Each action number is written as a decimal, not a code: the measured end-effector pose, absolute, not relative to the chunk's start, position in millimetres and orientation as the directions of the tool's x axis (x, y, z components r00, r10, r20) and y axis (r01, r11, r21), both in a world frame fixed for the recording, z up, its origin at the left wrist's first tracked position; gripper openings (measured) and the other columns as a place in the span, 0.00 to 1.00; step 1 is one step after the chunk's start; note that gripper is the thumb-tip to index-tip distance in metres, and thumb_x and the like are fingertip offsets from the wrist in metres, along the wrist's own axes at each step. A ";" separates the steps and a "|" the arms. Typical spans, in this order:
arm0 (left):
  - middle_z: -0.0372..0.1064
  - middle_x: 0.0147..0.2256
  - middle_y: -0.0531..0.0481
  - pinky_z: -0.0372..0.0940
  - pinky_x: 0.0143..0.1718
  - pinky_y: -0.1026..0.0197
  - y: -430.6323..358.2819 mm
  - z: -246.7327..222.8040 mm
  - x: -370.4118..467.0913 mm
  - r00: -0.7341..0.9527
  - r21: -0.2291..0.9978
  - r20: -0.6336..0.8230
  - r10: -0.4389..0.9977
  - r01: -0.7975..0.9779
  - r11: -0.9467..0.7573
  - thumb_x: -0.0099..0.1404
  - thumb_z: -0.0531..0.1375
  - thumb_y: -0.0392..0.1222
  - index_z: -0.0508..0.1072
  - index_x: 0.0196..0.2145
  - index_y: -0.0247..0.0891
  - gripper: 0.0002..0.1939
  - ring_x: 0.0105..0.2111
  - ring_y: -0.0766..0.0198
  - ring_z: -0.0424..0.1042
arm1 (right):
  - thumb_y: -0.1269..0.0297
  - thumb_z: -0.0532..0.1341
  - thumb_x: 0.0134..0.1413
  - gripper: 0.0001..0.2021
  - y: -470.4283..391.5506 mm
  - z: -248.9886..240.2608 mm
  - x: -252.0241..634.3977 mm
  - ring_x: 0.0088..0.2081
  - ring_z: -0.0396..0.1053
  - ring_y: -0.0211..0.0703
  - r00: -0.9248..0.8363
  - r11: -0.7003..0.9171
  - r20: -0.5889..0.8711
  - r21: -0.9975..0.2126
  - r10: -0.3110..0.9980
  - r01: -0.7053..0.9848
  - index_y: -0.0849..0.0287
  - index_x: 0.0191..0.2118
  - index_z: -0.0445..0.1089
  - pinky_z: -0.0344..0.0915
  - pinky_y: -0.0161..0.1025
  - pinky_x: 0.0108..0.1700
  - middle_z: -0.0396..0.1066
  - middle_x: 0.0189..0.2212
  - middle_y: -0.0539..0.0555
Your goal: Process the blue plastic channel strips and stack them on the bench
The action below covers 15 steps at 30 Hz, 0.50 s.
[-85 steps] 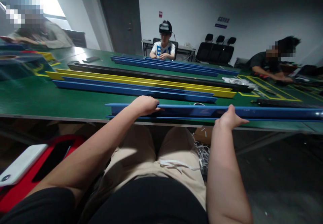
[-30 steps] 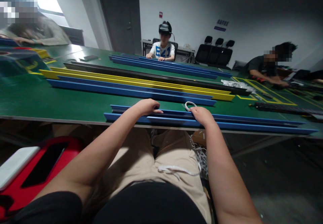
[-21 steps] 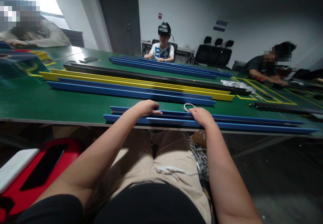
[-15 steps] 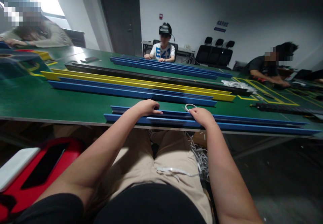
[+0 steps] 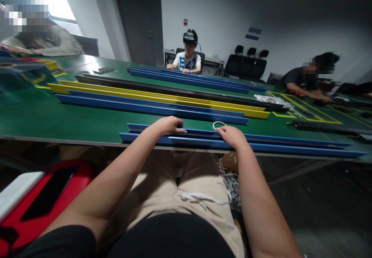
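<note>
A long blue channel rail [image 5: 279,144] lies along the table's near edge. Over its left half is my left hand [image 5: 171,126], fingers curled and thumb stretched along the rail; what the fingertips hold, if anything, is hidden. To the right, my right hand [image 5: 233,136] is closed, thumb and forefinger pinched on a thin white strip [image 5: 214,126]. That strip curls into a loop above the rail's back wall. Just beyond my hands lies another blue rail [image 5: 145,105], with a yellow rail [image 5: 255,113] and a black rail [image 5: 174,89] behind it.
More blue rails [image 5: 188,79] lie farther back on the green table [image 5: 95,122]. Crumpled clear plastic [image 5: 273,101] rests at right. Three other people sit around the table. White strips [image 5: 232,186] hang near my right leg. A red seat [image 5: 78,176] stands at left.
Both hands stay in nearly the same places on the rail, and the white loop keeps its shape. The view has shifted very slightly.
</note>
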<state>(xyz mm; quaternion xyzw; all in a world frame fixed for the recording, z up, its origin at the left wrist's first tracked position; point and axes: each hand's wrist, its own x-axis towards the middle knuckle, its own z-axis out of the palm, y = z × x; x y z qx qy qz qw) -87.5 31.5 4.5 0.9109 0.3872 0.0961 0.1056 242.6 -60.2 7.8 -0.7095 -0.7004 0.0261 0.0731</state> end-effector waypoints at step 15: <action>0.76 0.32 0.48 0.55 0.28 0.62 28.1 8.9 -87.0 0.663 0.287 0.053 0.746 0.706 -0.648 0.60 0.57 0.68 0.78 0.37 0.42 0.26 0.29 0.62 0.69 | 0.45 0.48 0.67 0.25 -62.7 9.1 240.3 0.39 0.72 0.45 0.041 -0.029 0.085 -0.136 0.996 0.990 0.49 0.43 0.80 0.56 0.36 0.35 0.80 0.41 0.54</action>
